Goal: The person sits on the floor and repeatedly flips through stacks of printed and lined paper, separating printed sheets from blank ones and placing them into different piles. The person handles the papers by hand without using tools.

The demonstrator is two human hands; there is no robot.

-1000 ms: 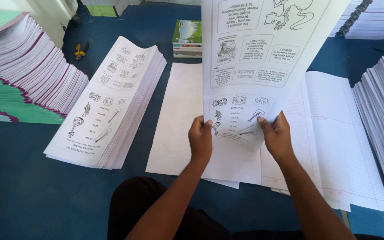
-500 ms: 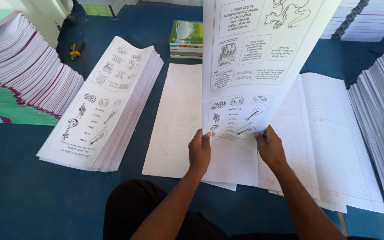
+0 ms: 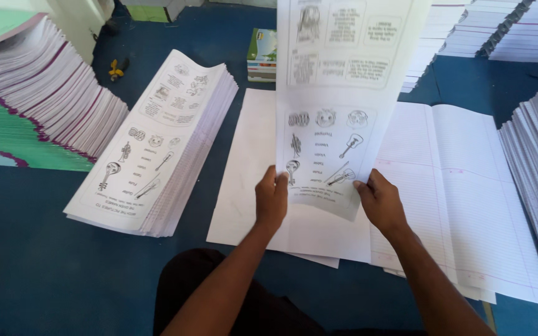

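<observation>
Sheet [image 3: 344, 93] raised upright over the blank sheets [image 3: 250, 168] mid-floor, left hand [image 3: 272, 202] and right hand [image 3: 378, 202] pinching its bottom corners. Thin, floppy, probably creases easily; grip edges lightly.

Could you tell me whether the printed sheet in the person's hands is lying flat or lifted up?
Lifted: the printed sheet stands nearly upright, both hands gripping its lower edge, left hand and right hand, above the blank sheets.

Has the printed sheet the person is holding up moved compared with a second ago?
Yes. The printed sheet, held by the left hand and right hand, has slid slightly left across the blank white sheets beneath.
</observation>
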